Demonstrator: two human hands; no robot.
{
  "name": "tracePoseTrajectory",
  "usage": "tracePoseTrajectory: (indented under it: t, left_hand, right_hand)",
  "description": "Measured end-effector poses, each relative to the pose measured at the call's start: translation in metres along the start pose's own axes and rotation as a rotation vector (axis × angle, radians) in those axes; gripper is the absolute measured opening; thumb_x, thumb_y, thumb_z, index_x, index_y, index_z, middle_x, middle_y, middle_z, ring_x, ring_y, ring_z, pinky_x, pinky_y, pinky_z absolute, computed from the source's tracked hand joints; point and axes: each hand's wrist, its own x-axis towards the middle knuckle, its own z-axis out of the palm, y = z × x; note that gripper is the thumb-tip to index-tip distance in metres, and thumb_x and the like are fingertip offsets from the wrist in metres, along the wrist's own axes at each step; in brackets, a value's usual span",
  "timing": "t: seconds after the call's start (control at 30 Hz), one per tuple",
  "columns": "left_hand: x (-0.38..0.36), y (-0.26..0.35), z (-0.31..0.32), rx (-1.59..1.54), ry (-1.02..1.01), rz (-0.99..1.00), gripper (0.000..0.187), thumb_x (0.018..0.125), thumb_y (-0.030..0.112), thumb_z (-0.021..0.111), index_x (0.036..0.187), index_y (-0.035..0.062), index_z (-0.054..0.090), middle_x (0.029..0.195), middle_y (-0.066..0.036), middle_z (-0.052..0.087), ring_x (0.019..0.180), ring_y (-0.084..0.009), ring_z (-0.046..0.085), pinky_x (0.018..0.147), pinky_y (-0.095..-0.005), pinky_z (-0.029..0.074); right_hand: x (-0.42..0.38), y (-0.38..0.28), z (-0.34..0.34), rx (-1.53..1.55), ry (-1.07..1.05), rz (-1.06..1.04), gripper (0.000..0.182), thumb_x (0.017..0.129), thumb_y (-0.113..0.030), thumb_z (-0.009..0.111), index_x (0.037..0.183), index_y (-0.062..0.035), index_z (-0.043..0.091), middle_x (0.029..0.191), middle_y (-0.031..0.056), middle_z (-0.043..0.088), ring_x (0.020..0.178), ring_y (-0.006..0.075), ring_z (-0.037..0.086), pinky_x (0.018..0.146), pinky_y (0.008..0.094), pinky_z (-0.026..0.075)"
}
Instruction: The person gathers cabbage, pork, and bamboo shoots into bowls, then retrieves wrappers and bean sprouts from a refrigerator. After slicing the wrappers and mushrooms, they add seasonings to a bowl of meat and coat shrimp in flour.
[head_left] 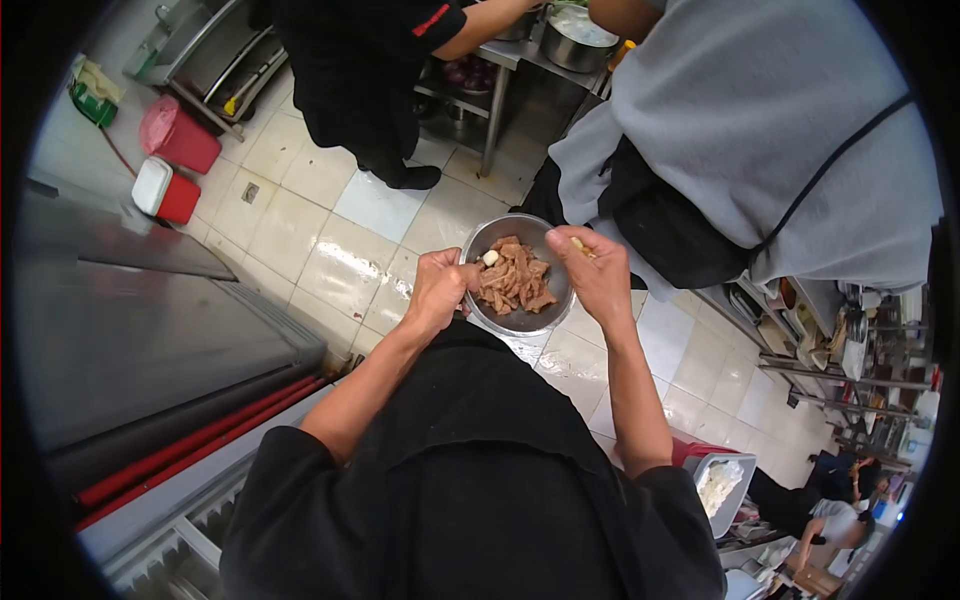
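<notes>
A round metal bowl [515,226] is held out in front of my body, above the tiled floor. Strips of brown meat [518,278] fill its middle, and a small white piece [490,257] like a garlic clove lies on top of them. My left hand [440,290] is closed on the bowl's left rim, its thumb reaching in over the edge. On the opposite side my right hand [597,270] grips the rim, thumb on top. Something small and yellowish [582,246] shows between its fingers; I cannot tell what it is.
Two people stand ahead, one in black [350,80] and one in grey [740,130], by a metal table with a pot [578,40]. A steel cabinet [150,340] flanks my left. Red bins [190,140] stand farther off; shelves [840,370] and a grey tub [735,510] are at right.
</notes>
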Motion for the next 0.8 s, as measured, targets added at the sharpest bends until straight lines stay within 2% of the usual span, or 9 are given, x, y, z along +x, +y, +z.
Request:
tracePoseTrajectory:
  t: [0.07, 0.13, 0.2, 0.47, 0.53, 0.57, 0.6, 0.67, 0.8]
  left_hand:
    - [-0.002, 0.000, 0.004, 0.108, -0.005, 0.036, 0.015, 0.064, 0.001, 0.056, 0.053, 0.0028, 0.046, 0.048, -0.005, 0.046, 0.033, -0.0115, 0.039, 0.030, -0.0256, 0.034]
    - [0.001, -0.006, 0.004, 0.205, -0.060, 0.009, 0.003, 0.061, -0.003, 0.052, 0.063, -0.0006, 0.054, 0.051, -0.005, 0.051, 0.035, -0.0124, 0.044, 0.032, -0.0251, 0.036]
    - [0.000, 0.000, 0.018, 0.235, -0.115, -0.056, 0.006, 0.061, -0.004, 0.051, 0.063, -0.0005, 0.054, 0.054, -0.006, 0.053, 0.036, -0.0122, 0.044, 0.033, -0.0246, 0.036]
    - [-0.010, -0.047, 0.117, 0.249, -0.524, -0.265, 0.008, 0.063, -0.005, 0.051, 0.059, 0.0014, 0.050, 0.052, -0.006, 0.051, 0.036, -0.0124, 0.044, 0.032, -0.0241, 0.036]
    - [-0.012, -0.063, 0.129, 0.265, -0.613, -0.297, 0.007, 0.062, -0.006, 0.051, 0.060, 0.0008, 0.051, 0.053, -0.007, 0.052, 0.036, -0.0126, 0.044, 0.032, -0.0241, 0.037]
    - [-0.016, -0.076, 0.151, 0.266, -0.630, -0.268, 0.007, 0.062, -0.006, 0.051, 0.060, 0.0007, 0.051, 0.053, -0.007, 0.052, 0.036, -0.0126, 0.044, 0.032, -0.0242, 0.037]
    - [-0.022, -0.089, 0.172, 0.264, -0.648, -0.244, 0.007, 0.062, -0.006, 0.051, 0.060, 0.0005, 0.051, 0.053, -0.006, 0.052, 0.036, -0.0127, 0.044, 0.032, -0.0243, 0.037]
    - [-0.030, -0.104, 0.210, 0.273, -0.684, -0.246, 0.006, 0.061, -0.006, 0.050, 0.062, 0.0001, 0.053, 0.054, -0.006, 0.052, 0.036, -0.0121, 0.045, 0.031, -0.0244, 0.038]
    - [-0.037, -0.128, 0.272, 0.323, -0.804, -0.309, 0.007, 0.061, -0.006, 0.050, 0.064, -0.0010, 0.054, 0.053, -0.007, 0.052, 0.036, -0.0123, 0.045, 0.031, -0.0245, 0.038]
  right_hand:
    - [0.002, 0.002, 0.005, -0.259, -0.057, -0.233, 0.018, 0.080, -0.021, 0.067, 0.086, -0.0045, 0.068, 0.066, 0.0068, 0.064, 0.059, 0.0090, 0.057, 0.056, 0.0249, 0.046]
    - [-0.003, 0.008, 0.012, -0.473, -0.138, -0.300, 0.021, 0.077, -0.026, 0.065, 0.086, -0.0063, 0.067, 0.075, 0.0158, 0.065, 0.068, 0.0297, 0.064, 0.061, 0.0359, 0.050]
    - [-0.007, 0.021, 0.015, -0.757, -0.159, -0.373, 0.020, 0.077, -0.023, 0.063, 0.085, -0.0049, 0.065, 0.074, 0.0157, 0.064, 0.071, 0.0334, 0.063, 0.062, 0.0407, 0.050]
    - [-0.070, 0.049, -0.084, -0.922, -0.140, -0.020, 0.021, 0.082, -0.022, 0.058, 0.083, -0.0006, 0.059, 0.080, 0.0206, 0.063, 0.072, 0.0376, 0.061, 0.061, 0.0426, 0.049]
    - [-0.092, 0.061, -0.111, -0.535, 0.065, -0.111, 0.023, 0.085, -0.021, 0.055, 0.082, 0.0018, 0.056, 0.075, 0.0188, 0.062, 0.066, 0.0329, 0.062, 0.060, 0.0391, 0.050]
    - [-0.102, 0.080, -0.133, -0.157, 0.215, -0.259, 0.024, 0.085, -0.022, 0.056, 0.083, 0.0010, 0.056, 0.067, 0.0120, 0.060, 0.050, 0.0214, 0.055, 0.047, 0.0308, 0.046]
    - [-0.121, 0.095, -0.165, -0.152, 0.250, -0.257, 0.024, 0.085, -0.022, 0.056, 0.083, 0.0010, 0.056, 0.067, 0.0120, 0.060, 0.050, 0.0214, 0.055, 0.047, 0.0308, 0.046]
    - [-0.162, 0.093, -0.219, 0.960, 0.148, 0.053, 0.022, 0.084, -0.022, 0.058, 0.084, 0.0002, 0.058, 0.066, 0.0065, 0.057, 0.041, 0.0094, 0.043, 0.036, 0.0224, 0.035]
    - [-0.210, 0.088, -0.264, 1.138, 0.398, -0.131, 0.020, 0.084, -0.020, 0.059, 0.083, -0.0001, 0.059, 0.065, 0.0051, 0.055, 0.039, 0.0044, 0.035, 0.033, 0.0168, 0.025]
